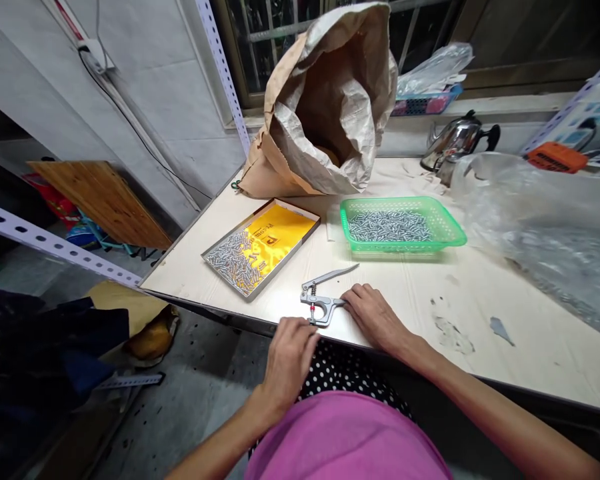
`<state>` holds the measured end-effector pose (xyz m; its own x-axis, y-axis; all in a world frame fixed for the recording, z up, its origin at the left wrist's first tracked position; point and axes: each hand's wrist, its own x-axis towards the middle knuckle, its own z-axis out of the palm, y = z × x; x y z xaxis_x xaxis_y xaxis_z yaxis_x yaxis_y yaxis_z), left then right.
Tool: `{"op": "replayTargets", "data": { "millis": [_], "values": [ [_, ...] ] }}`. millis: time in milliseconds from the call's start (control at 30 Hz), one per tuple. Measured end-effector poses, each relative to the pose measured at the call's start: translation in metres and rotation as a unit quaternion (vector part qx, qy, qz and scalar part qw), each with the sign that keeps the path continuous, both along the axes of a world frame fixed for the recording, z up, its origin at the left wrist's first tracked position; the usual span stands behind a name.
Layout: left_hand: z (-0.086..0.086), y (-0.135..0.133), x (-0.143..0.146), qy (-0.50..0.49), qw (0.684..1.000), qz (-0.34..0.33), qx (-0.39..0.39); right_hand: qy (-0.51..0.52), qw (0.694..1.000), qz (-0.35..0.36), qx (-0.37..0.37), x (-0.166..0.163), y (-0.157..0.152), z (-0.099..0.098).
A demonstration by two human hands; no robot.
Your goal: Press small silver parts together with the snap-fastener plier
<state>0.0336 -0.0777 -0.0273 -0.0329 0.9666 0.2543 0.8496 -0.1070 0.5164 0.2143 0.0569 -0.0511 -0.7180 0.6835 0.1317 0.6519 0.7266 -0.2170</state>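
A metal plier-like press tool [321,298] lies on the pale table [410,293] near its front edge, one handle raised. My right hand [373,315] rests on the lower handle, fingers curled over it. My left hand [291,353] sits at the table's edge beside the tool's jaw, fingers bent and pinched together; what they hold is hidden. A shallow box lid [261,245] with a yellow bottom holds several small metal pieces to the left. A green plastic basket [401,225] of similar metal pieces stands behind the tool.
A big open paper sack [325,107] stands at the back. A clear plastic bag [545,227] of metal parts fills the right side. A steel kettle [457,141] sits by the wall. Perforated metal rack beams [55,247] cross at left, above floor clutter.
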Motion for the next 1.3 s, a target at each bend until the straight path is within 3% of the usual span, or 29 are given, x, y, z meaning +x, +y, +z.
{"op": "replayTargets", "data": {
  "millis": [133, 333, 400, 567, 733, 833, 1067, 1200, 1300],
  "values": [
    [0.004, 0.022, -0.018, 0.046, 0.992, 0.073, -0.089, 0.015, 1.0, 0.0, -0.006, -0.001, 0.004, -0.004],
    [0.02, 0.072, -0.02, 0.088, 0.953, 0.095, -0.273, 0.022, 0.999, -0.02, 0.019, -0.003, 0.002, -0.006],
    [0.029, 0.079, -0.015, 0.113, 0.946, 0.094, -0.29, 0.036, 0.999, -0.014, 0.001, -0.002, 0.003, -0.002],
    [0.033, 0.059, 0.014, 0.194, 0.973, -0.018, -0.124, 0.109, 0.993, -0.013, -0.032, 0.001, 0.017, 0.02],
    [0.009, 0.034, 0.037, 0.219, 0.976, -0.007, -0.016, 0.044, 0.999, 0.005, 0.01, -0.008, 0.043, 0.024],
    [-0.009, 0.034, 0.044, 0.227, 0.97, -0.074, 0.055, -0.018, 0.998, 0.05, 0.026, -0.019, 0.056, 0.018],
    [-0.027, 0.057, 0.059, 0.167, 0.981, -0.099, 0.012, -0.109, 0.992, 0.062, 0.011, -0.031, 0.078, 0.02],
    [-0.033, 0.056, 0.059, 0.124, 0.987, -0.105, 0.018, -0.123, 0.99, 0.067, -0.004, -0.034, 0.094, 0.026],
    [-0.036, 0.054, 0.057, 0.104, 0.989, -0.105, 0.027, -0.146, 0.989, 0.032, -0.016, -0.04, 0.092, 0.033]
  ]
}}
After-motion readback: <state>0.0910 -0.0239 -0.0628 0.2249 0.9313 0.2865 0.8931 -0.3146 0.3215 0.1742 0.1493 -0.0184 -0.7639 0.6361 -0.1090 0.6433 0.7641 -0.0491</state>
